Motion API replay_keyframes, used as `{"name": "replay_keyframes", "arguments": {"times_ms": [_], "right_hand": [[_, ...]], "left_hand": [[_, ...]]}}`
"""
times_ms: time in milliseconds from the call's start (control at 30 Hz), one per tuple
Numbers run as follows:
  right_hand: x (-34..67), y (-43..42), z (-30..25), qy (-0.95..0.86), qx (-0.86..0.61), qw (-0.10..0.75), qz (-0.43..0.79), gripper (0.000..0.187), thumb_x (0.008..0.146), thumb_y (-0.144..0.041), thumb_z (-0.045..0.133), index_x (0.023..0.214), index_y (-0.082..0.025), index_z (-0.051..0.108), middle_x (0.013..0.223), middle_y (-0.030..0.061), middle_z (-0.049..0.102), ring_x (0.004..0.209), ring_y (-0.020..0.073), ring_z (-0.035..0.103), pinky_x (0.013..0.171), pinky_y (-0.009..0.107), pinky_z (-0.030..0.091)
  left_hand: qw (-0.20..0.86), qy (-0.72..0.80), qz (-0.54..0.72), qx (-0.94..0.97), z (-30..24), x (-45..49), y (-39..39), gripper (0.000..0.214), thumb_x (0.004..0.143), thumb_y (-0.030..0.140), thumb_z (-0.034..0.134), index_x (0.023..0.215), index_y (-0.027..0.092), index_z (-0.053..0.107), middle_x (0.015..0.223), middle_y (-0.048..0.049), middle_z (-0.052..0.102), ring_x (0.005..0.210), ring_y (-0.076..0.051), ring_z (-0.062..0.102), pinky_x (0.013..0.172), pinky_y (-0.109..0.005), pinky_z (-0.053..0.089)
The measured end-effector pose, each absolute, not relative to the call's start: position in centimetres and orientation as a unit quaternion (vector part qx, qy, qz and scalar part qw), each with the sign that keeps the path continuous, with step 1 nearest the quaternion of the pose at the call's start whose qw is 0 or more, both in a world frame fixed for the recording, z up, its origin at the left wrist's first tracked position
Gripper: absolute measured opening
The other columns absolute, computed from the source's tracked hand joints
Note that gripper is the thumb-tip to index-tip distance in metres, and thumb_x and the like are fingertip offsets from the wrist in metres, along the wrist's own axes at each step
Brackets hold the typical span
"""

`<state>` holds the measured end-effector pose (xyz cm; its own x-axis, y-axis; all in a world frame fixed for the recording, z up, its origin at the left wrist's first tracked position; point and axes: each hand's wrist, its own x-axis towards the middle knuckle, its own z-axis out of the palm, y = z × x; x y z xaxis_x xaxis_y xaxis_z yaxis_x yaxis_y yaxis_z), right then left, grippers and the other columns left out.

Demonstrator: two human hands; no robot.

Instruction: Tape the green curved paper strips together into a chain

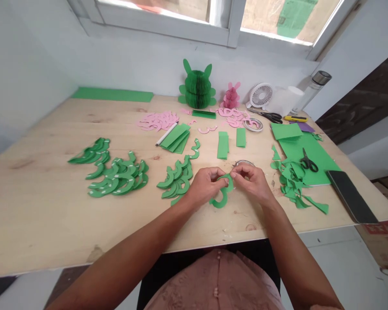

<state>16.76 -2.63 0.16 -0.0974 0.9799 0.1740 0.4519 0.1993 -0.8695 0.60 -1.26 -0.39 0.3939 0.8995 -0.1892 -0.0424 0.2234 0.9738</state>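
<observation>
Between my two hands hangs a curved green paper cutout (220, 201), shaped like joined arcs. My left hand (208, 184) is closed, its thumb and fingers pinching the cutout near the top. The fingertips of my right hand (249, 180) pinch together at the upper edge of the same piece; anything smaller between them is too small to make out. Just beyond my hands lies a roll of tape (245, 163), partly hidden by the right fingers. To the left of my left hand is a pile of similar green arc cutouts (176, 176), some bearing white strips.
A larger pile of green cutouts (119, 178) lies further left. Green scraps (292, 181), scissors (308, 161) and a phone (352, 196) are on the right. At the back stand a green paper figure (198, 88), a pink one (231, 95) and a small fan (261, 95).
</observation>
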Motion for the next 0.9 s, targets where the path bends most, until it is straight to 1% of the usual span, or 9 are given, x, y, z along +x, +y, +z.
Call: {"name": "replay_keyframes", "arguments": {"times_ms": [133,367,500,667,767,833,900], "right_hand": [[16.6,-2.7,0.3,-0.663,-0.54,0.399,0.33,0.017,0.08,-0.032,0.056,0.074,-0.018,0.062,0.066,0.001,0.056,0.061,0.013,0.049,0.054,0.025,0.036],[16.6,-2.6,-0.1,-0.675,-0.545,0.365,0.338,0.015,0.077,-0.032,0.058,0.073,-0.018,0.062,0.067,0.0008,0.058,0.059,0.0119,0.048,0.054,0.024,0.036],[16.7,-2.5,-0.4,-0.668,-0.548,0.369,0.342,0.013,0.076,-0.029,0.058,0.071,-0.018,0.062,0.063,-0.0006,0.056,0.055,0.0107,0.046,0.051,0.023,0.034],[16.5,-2.6,-0.2,-0.656,-0.562,0.378,0.333,0.011,0.075,-0.026,0.058,0.07,-0.018,0.062,0.063,-0.0007,0.058,0.055,0.0108,0.047,0.051,0.023,0.035],[16.8,-2.6,-0.2,-0.631,-0.56,0.419,0.337,0.012,0.075,-0.028,0.058,0.071,-0.018,0.063,0.067,0.0004,0.06,0.06,0.0121,0.05,0.055,0.024,0.038],[17.4,-2.4,-0.2,-0.576,-0.576,0.487,0.316,0.014,0.075,-0.03,0.058,0.073,-0.017,0.063,0.07,0.001,0.061,0.063,0.0129,0.053,0.059,0.025,0.041],[18.3,-2.1,-0.2,-0.498,-0.607,0.564,0.254,0.015,0.075,-0.031,0.058,0.073,-0.017,0.064,0.069,0.0007,0.061,0.063,0.0127,0.054,0.059,0.025,0.041]], "left_hand": [[0.648,0.446,0.387,0.481,0.0,0.6,-1.4,0.011,0.065,0.024,0.064,0.063,0.015,0.058,0.053,0.0036,0.056,0.036,-0.005,0.045,0.035,-0.017,0.035],[0.644,0.45,0.424,0.45,-0.1,0.6,-1.2,0.016,0.063,0.027,0.068,0.064,0.014,0.059,0.054,0.0027,0.057,0.035,-0.005,0.045,0.036,-0.018,0.036],[0.662,0.445,0.423,0.431,0.0,0.7,-1.3,0.02,0.062,0.031,0.07,0.063,0.014,0.059,0.056,0.0018,0.058,0.04,-0.006,0.047,0.038,-0.019,0.04],[0.685,0.438,0.429,0.394,0.1,0.9,-1.5,0.023,0.057,0.03,0.075,0.063,0.014,0.059,0.059,0.0004,0.06,0.046,-0.007,0.049,0.04,-0.019,0.042],[0.68,0.443,0.431,0.394,0.0,0.8,-1.4,0.02,0.059,0.027,0.072,0.063,0.014,0.058,0.058,0.0005,0.06,0.043,-0.007,0.049,0.04,-0.019,0.041],[0.674,0.45,0.436,0.392,-0.1,0.7,-1.3,0.017,0.061,0.024,0.07,0.063,0.013,0.058,0.058,0.0006,0.06,0.041,-0.007,0.049,0.038,-0.019,0.04],[0.67,0.453,0.441,0.388,0.0,0.6,-1.2,0.015,0.061,0.022,0.069,0.063,0.014,0.057,0.058,0.0006,0.06,0.04,-0.007,0.049,0.037,-0.018,0.038]]}}
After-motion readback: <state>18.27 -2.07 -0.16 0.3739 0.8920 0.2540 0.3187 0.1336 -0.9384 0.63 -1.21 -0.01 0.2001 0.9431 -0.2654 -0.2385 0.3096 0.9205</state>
